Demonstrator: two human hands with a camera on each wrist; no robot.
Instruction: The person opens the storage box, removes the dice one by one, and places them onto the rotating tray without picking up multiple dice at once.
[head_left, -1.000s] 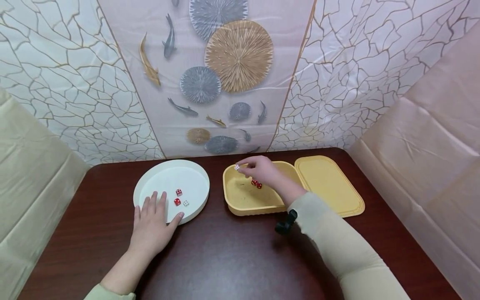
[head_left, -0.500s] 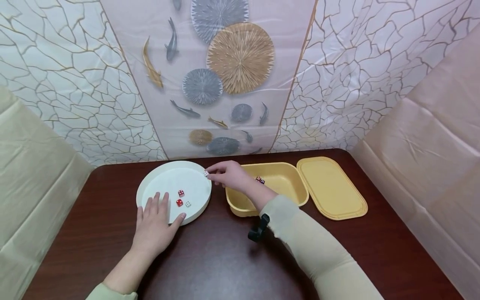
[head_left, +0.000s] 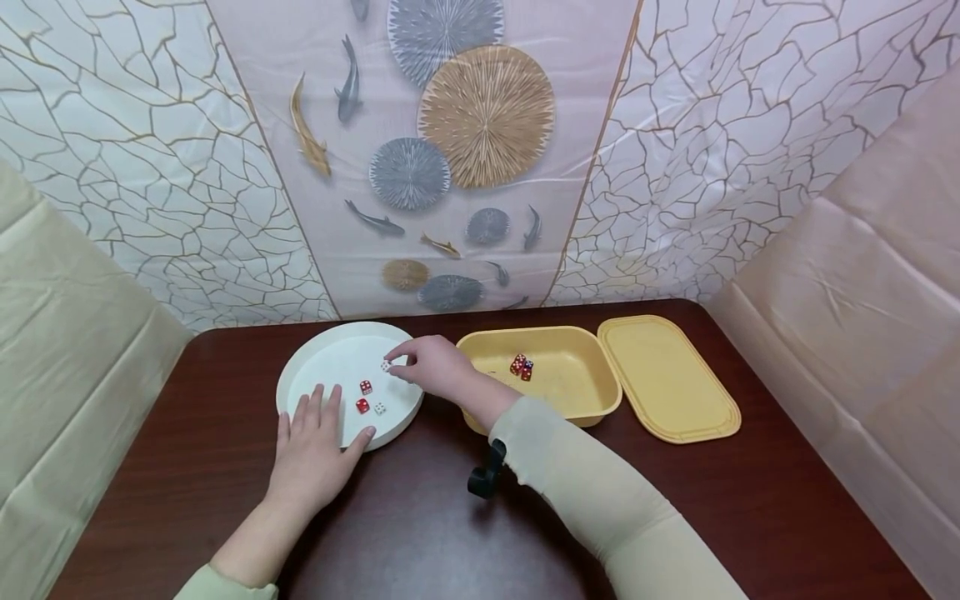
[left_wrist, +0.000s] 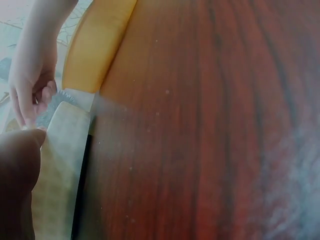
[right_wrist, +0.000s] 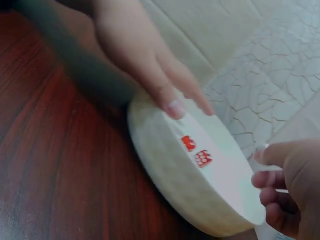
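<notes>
Over the right part of the round white tray (head_left: 303, 354), my right hand (head_left: 438, 367) pinches a white die (head_left: 386, 366) between thumb and fingertips. My left hand (head_left: 311, 458) rests on the tray's near left rim with its fingers straight and spread. Inside the tray lie two red dice, one red die (head_left: 366, 387) just behind the other red die (head_left: 363, 406), and a white die (head_left: 380, 408) beside them. In the right wrist view the two red dice show, and the right thumb and fingertips close on something pale. Several dice (head_left: 522, 367), mostly red, sit in the yellow box (head_left: 570, 375).
A flat yellow lid (head_left: 671, 379) lies against the box's right side. All of it stands on a dark brown wooden table (head_left: 405, 517). Patterned cloth walls (head_left: 480, 250) rise behind the table and plain pale ones at both sides.
My right hand has moved left from above the yellow box to over the white tray, carrying the white die. The left hand stays on the rim. The dice in the box are now uncovered.
</notes>
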